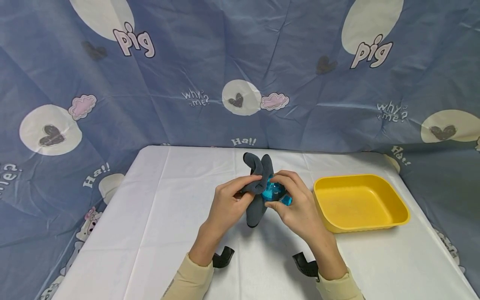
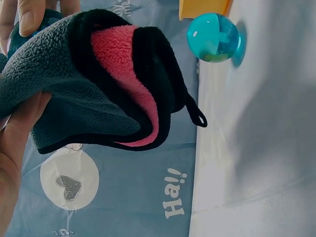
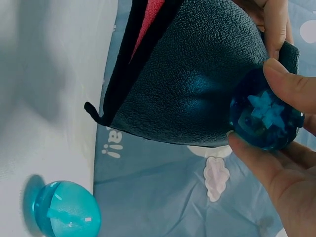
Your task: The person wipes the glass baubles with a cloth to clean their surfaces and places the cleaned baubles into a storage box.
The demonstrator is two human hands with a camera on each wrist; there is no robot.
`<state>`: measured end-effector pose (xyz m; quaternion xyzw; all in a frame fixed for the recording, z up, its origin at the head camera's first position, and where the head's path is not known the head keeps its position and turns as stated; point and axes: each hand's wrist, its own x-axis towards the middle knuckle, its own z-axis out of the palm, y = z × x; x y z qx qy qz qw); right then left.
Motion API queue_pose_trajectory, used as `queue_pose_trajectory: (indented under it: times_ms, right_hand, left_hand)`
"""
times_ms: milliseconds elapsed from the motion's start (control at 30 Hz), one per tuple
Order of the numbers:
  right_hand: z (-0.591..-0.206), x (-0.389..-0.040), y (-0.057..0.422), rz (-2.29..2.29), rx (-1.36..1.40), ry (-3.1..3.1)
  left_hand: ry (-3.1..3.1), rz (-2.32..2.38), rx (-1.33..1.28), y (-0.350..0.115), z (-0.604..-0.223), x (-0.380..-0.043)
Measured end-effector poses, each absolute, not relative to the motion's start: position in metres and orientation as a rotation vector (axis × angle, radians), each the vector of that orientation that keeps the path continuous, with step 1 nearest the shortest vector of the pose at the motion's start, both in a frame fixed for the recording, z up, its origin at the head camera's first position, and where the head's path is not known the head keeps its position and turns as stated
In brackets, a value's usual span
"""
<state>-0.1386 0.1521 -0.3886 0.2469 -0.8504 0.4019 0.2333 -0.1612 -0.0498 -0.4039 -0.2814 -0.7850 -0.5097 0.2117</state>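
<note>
Near the table's middle, my left hand (image 1: 228, 206) pinches a dark grey towel (image 1: 256, 212) with black edging, a hanging loop and a pink reverse side. My right hand (image 1: 298, 210) holds a see-through blue ball (image 1: 273, 191) against the towel, thumb and fingers round it. In the right wrist view a star-like shape shows inside that held ball (image 3: 266, 111). A second blue ball (image 2: 211, 37) stands on the table; the right wrist view shows it at lower left (image 3: 69, 210). From the head, my right hand partly hides it.
A yellow plastic tray (image 1: 360, 228) stands to the right of my right hand. White cloth (image 1: 150, 241) covers the table. A blue printed curtain (image 1: 300, 129) hangs behind and at both sides. Black camera mounts (image 1: 223, 257) stick out from both wrists.
</note>
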Motion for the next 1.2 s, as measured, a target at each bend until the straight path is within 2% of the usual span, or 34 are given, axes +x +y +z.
queue_pose_trajectory:
  times_ms: [1200]
  right_hand:
    - [-0.3882, -0.1359, 0.1498, 1.35, 0.475, -2.43]
  left_hand:
    - [-2.148, -1.436, -0.839, -0.05, -0.402, -0.1585]
